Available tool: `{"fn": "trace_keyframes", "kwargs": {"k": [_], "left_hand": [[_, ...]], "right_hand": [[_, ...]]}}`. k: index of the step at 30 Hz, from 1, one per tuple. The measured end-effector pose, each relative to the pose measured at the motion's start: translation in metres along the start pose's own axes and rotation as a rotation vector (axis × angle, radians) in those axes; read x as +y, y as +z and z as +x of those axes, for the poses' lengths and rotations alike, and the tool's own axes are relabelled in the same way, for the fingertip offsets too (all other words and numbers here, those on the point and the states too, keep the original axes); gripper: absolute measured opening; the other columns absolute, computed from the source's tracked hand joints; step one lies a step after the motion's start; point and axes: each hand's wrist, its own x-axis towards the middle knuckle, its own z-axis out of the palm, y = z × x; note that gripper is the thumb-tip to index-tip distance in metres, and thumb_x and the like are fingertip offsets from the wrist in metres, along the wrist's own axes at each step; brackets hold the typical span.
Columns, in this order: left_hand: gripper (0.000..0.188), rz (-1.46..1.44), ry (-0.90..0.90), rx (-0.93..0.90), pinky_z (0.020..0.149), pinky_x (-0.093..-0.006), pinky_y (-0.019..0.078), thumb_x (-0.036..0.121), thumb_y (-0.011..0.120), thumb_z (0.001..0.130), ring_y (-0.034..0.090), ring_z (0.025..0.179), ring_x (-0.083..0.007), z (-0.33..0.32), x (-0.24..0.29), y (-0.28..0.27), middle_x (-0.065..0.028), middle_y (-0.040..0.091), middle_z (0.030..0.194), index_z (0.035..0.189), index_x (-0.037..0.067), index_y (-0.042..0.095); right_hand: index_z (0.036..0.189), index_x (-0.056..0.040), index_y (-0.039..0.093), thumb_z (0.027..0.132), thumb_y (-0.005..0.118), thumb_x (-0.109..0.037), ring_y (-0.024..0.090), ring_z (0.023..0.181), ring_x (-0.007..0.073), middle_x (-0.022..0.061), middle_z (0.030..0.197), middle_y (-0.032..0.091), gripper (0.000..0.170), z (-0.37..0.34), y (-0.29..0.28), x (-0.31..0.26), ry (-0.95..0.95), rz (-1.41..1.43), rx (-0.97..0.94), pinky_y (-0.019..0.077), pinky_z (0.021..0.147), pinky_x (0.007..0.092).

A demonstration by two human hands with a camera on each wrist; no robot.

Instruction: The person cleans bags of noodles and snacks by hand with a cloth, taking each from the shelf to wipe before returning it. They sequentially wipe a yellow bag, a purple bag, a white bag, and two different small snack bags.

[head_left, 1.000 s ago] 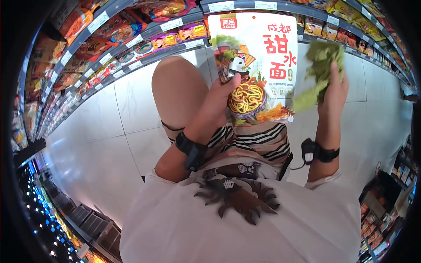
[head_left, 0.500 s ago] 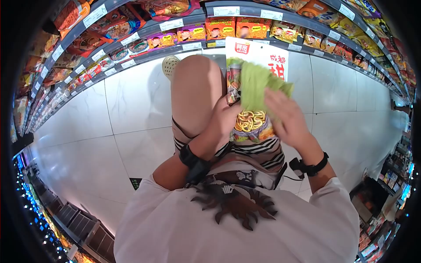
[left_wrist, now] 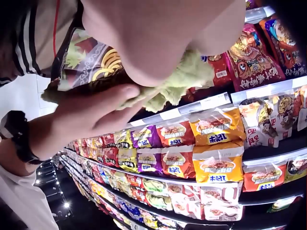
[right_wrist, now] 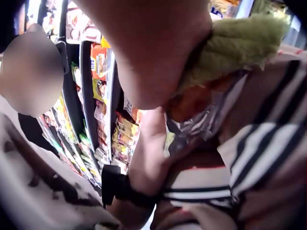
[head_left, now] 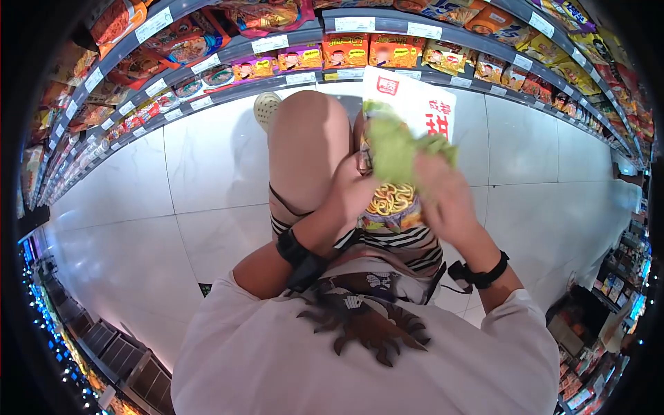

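Observation:
A white noodle bag point(head_left: 411, 97) with red lettering and a picture of noodles is held over the person's lap. The left hand point(head_left: 349, 194) grips its left edge, thumb on the front, as the right wrist view shows beside the bag's shiny lower part point(right_wrist: 194, 132). In the right hand point(head_left: 446, 200), blurred, is a fuzzy green cloth point(head_left: 394, 149), bunched across the middle of the bag's front. The cloth point(left_wrist: 184, 79) sticks out past the fingers in the left wrist view. It hides part of the print.
Shelves point(head_left: 277, 45) of packaged instant noodles curve along the front and both sides, with white price tags on their edges. Orange noodle packs point(head_left: 346, 52) stand on the low shelf beyond the bag. A bent knee point(head_left: 308, 131) is just left of the bag over pale floor tiles point(head_left: 207, 166).
The right hand has brought the cloth from right of the bag onto its front, where the cloth has bunched up. The bag is lower and nearer the lap than a second ago.

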Motion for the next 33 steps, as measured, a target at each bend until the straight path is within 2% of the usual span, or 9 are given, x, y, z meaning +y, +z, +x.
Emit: {"fn": "trace_keyframes", "kwargs": {"k": [4, 8, 10, 11, 17, 22, 24, 31, 33], "left_hand": [[0.024, -0.075, -0.180, -0.011, 0.081, -0.0302, 0.0551, 0.008, 0.062, 0.095, 0.067, 0.090, -0.0147, -0.004, 0.009, 0.002, -0.0088, 0.068, 0.103, 0.117, -0.001, 0.059], [0.021, -0.184, -0.142, -0.042, 0.081, -0.0305, 0.0546, 0.007, 0.060, 0.095, 0.067, 0.088, -0.0141, -0.010, -0.002, -0.014, -0.0070, 0.068, 0.101, 0.114, -0.001, 0.059], [0.021, -0.082, 0.266, -0.032, 0.080, -0.0300, 0.0545, 0.008, 0.060, 0.094, 0.067, 0.087, -0.0137, -0.019, -0.027, -0.027, -0.0062, 0.068, 0.099, 0.114, -0.001, 0.059], [0.024, -0.586, 0.055, -0.116, 0.082, -0.0301, 0.0541, 0.007, 0.060, 0.094, 0.066, 0.091, -0.0143, -0.012, -0.035, -0.040, -0.0072, 0.067, 0.103, 0.117, -0.001, 0.058], [0.026, -0.174, -0.154, -0.080, 0.086, -0.0310, 0.0540, 0.010, 0.059, 0.096, 0.067, 0.095, -0.0153, -0.018, -0.001, -0.001, -0.0071, 0.068, 0.107, 0.120, -0.001, 0.058], [0.034, -0.080, 0.266, 0.004, 0.088, -0.0319, 0.0533, 0.012, 0.060, 0.097, 0.065, 0.097, -0.0150, -0.006, -0.061, -0.035, -0.0069, 0.067, 0.110, 0.128, 0.001, 0.052], [0.035, -0.215, 0.154, -0.078, 0.088, -0.0335, 0.0544, 0.013, 0.059, 0.097, 0.067, 0.097, -0.0164, -0.015, -0.029, -0.044, -0.0092, 0.067, 0.111, 0.129, -0.001, 0.052], [0.029, -0.147, -0.051, -0.021, 0.082, -0.0301, 0.0550, 0.013, 0.063, 0.095, 0.067, 0.092, -0.0134, -0.024, 0.020, 0.003, -0.0079, 0.068, 0.107, 0.119, -0.002, 0.057], [0.028, -0.079, -0.030, -0.043, 0.082, -0.0302, 0.0545, 0.013, 0.062, 0.095, 0.066, 0.092, -0.0132, -0.022, 0.013, 0.004, -0.0069, 0.067, 0.107, 0.120, -0.001, 0.057]], "right_hand": [[0.133, 0.0097, 0.049, 0.095, 0.054, -0.018, 0.048, 0.127, 0.0457, 0.0333, 0.136, 0.048, 0.047, 0.018, 0.014, 0.013, 0.532, 0.430, 0.270, 0.0362, 0.108, 0.0475], [0.133, 0.0059, 0.051, 0.090, 0.060, -0.018, 0.046, 0.131, 0.0424, 0.0274, 0.136, 0.051, 0.050, 0.032, 0.012, -0.045, -0.029, -0.030, 0.044, 0.0353, 0.108, 0.0491], [0.133, 0.0043, 0.051, 0.088, 0.060, -0.017, 0.046, 0.131, 0.0416, 0.0258, 0.137, 0.051, 0.050, 0.009, 0.011, -0.050, -0.138, -0.033, -0.045, 0.0357, 0.108, 0.0495], [0.134, 0.0027, 0.051, 0.087, 0.061, -0.015, 0.046, 0.131, 0.0408, 0.0242, 0.139, 0.051, 0.051, -0.001, 0.010, -0.044, -0.226, -0.050, -0.140, 0.0361, 0.108, 0.0499], [0.135, 0.0032, 0.050, 0.087, 0.060, -0.013, 0.044, 0.133, 0.0414, 0.0250, 0.138, 0.050, 0.052, 0.006, 0.005, 0.003, 0.334, 0.233, 0.233, 0.0368, 0.107, 0.0474], [0.136, 0.0001, 0.050, 0.087, 0.061, -0.015, 0.049, 0.130, 0.0376, 0.0191, 0.138, 0.052, 0.052, 0.024, 0.000, -0.050, -0.073, -0.049, 0.091, 0.0396, 0.103, 0.0439], [0.137, -0.0011, 0.051, 0.086, 0.062, -0.016, 0.048, 0.132, 0.0338, 0.0153, 0.139, 0.053, 0.053, 0.004, 0.004, -0.050, -0.277, -0.107, -0.069, 0.0403, 0.102, 0.0427], [0.140, 0.0092, 0.042, 0.096, 0.049, -0.017, 0.037, 0.136, 0.0462, 0.0289, 0.144, 0.043, 0.052, 0.025, -0.002, -0.015, 0.261, 0.083, 0.402, 0.0305, 0.112, 0.0481], [0.138, 0.0075, 0.045, 0.093, 0.051, -0.014, 0.040, 0.136, 0.0442, 0.0267, 0.142, 0.046, 0.050, 0.038, -0.009, -0.043, 0.096, -0.017, 0.333, 0.0326, 0.111, 0.0475]]}}
